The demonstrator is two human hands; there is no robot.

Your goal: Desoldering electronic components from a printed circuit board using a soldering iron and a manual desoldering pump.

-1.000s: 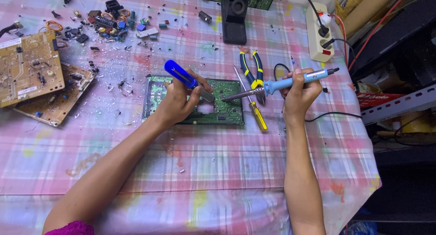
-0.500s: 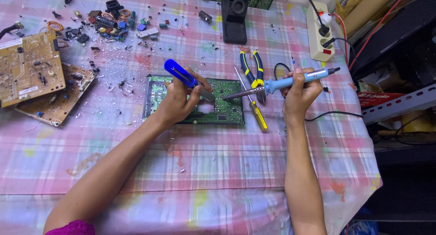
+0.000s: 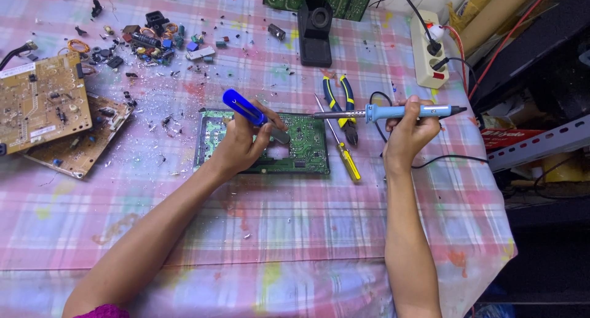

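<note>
Board: green circuit board [image 3: 307, 147] flat on checked cloth [image 3: 307, 244], centre
Left hand [image 3: 243, 147]: clamped on blue-handled desoldering pump [image 3: 252, 114], over board
Right hand [image 3: 410, 132]: clamped on blue soldering iron [image 3: 384, 112], board's 3 o'clock, tip pointing 9 o'clock
Pliers [image 3: 341, 103]: under iron

A single head-worn camera looks steeply down from above and behind both hands, at arm's length, onto the pink checked tablecloth [image 3: 319, 232].

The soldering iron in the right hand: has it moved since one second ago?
No. The soldering iron keeps its place above the yellow-handled pliers, tip over the green circuit board edge, held by the right hand.
</note>
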